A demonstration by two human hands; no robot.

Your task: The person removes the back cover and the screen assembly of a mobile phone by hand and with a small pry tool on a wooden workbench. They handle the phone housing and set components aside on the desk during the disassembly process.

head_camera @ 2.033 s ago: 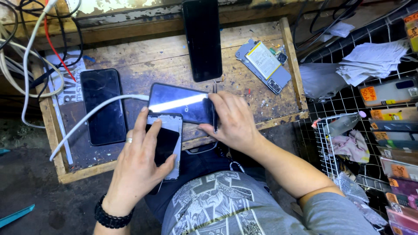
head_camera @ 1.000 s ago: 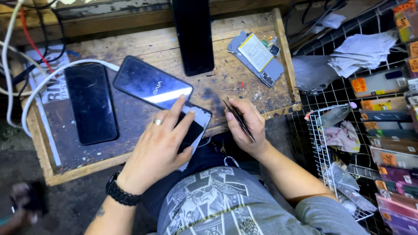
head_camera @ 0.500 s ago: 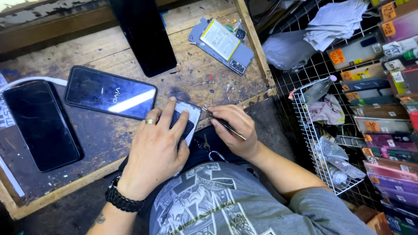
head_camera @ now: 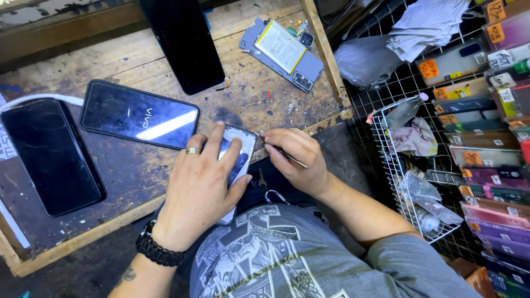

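Half of small phone (head_camera: 238, 152) hidden under left hand (head_camera: 201, 190); lower end out of sight beneath palm. Visible part: pale rim, dark glossy face, lying at 6 o'clock edge of wooden bench (head_camera: 127, 176). Left hand flat, fingers spread, pressing phone down. Right hand (head_camera: 298, 160) at 3 o'clock of phone, closed on thin metal tool (head_camera: 287, 156), tip at phone's upper corner. Tool's far end hard to make out. Dark phone (head_camera: 138, 115) at 10 o'clock.

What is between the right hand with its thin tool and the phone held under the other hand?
Nothing visible. The right hand holds a thin tool with its tip at the top corner of the phone, which the left hand presses flat.
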